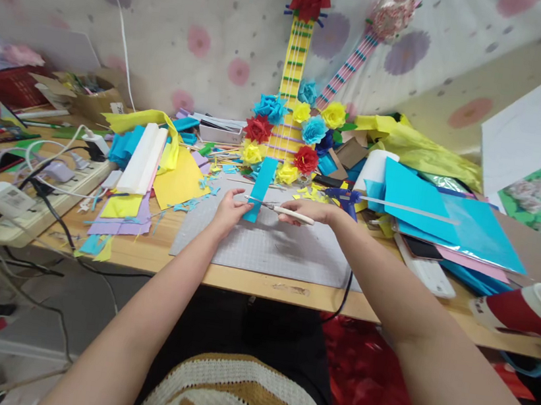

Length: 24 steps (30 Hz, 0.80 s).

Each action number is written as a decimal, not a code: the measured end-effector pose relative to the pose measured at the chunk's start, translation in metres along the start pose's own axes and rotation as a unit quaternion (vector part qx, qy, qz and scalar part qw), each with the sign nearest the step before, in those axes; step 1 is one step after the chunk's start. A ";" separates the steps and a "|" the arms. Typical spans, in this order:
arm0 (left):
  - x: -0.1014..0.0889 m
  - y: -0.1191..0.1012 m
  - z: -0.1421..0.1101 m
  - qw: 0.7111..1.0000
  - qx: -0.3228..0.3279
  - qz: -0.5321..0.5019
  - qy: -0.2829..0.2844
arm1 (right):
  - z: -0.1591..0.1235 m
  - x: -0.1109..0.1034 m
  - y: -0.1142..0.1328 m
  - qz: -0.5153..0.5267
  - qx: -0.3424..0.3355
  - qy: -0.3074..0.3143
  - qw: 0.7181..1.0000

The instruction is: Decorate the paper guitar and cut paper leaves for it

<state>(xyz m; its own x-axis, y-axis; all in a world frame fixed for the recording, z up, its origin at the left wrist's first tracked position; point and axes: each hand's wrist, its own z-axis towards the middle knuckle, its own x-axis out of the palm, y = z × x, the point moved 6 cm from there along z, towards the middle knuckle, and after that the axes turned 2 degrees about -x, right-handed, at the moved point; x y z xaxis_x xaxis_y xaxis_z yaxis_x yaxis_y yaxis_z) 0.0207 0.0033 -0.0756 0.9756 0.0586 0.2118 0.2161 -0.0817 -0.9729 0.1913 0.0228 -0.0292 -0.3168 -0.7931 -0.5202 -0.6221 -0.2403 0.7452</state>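
A narrow strip of blue paper (pixel 263 185) stands slanted over the grey mat, pinched near its lower left edge by my left hand (pixel 232 212). My right hand (pixel 310 212) is closed around the white handles of a pair of scissors (pixel 293 215). Their metal blades point left and lie across the strip's lower part, close to my left fingertips. Just behind the strip is a yellow paper guitar (pixel 288 125), decorated with red, blue and yellow paper flowers.
A blue glue gun (pixel 343 197) lies right of the mat (pixel 293 258). Blue sheets (pixel 476 229) and a red-and-white cup (pixel 530 310) are farther right. At left are a power strip (pixel 46 199) with tangled cables and folded paper (pixel 142 159). Small paper scraps litter the table.
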 end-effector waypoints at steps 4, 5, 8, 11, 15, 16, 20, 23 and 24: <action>-0.001 0.000 0.000 1.000 0.006 0.016 0.001 | 0.002 -0.001 -0.006 -0.006 -0.002 -0.004 1.000; -0.002 0.000 0.001 1.000 0.010 0.024 -0.002 | 0.003 -0.002 -0.007 -0.008 -0.003 -0.006 1.000; -0.003 0.000 0.001 0.999 0.014 0.033 -0.004 | 0.003 -0.003 -0.008 -0.011 -0.005 -0.010 1.000; -0.002 0.000 0.000 1.000 0.013 0.021 -0.001 | 0.001 -0.003 -0.006 -0.013 -0.004 -0.013 1.000; 0.000 0.000 0.000 1.000 0.005 0.001 0.008 | 0.000 -0.005 -0.005 -0.033 0.004 -0.019 0.999; 0.000 0.001 0.000 1.000 0.003 -0.004 0.009 | 0.001 -0.006 -0.005 -0.042 0.005 -0.021 0.999; 0.000 0.002 0.001 1.000 -0.002 -0.012 0.011 | 0.002 -0.008 -0.005 -0.070 0.004 -0.028 0.997; -0.001 0.001 0.001 1.000 -0.002 -0.003 0.009 | 0.002 -0.009 -0.005 -0.070 0.010 -0.031 0.997; -0.001 0.001 0.001 1.000 -0.003 0.001 0.009 | 0.001 -0.009 -0.005 -0.067 0.013 -0.032 0.997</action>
<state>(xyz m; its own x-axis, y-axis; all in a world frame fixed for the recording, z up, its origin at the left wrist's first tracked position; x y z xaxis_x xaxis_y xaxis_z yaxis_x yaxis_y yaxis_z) 0.0202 0.0040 -0.0771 0.9765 0.0406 0.2116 0.2144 -0.0868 -0.9729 0.1963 0.0319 -0.0291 -0.2746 -0.7170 -0.6406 -0.6806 -0.3257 0.6563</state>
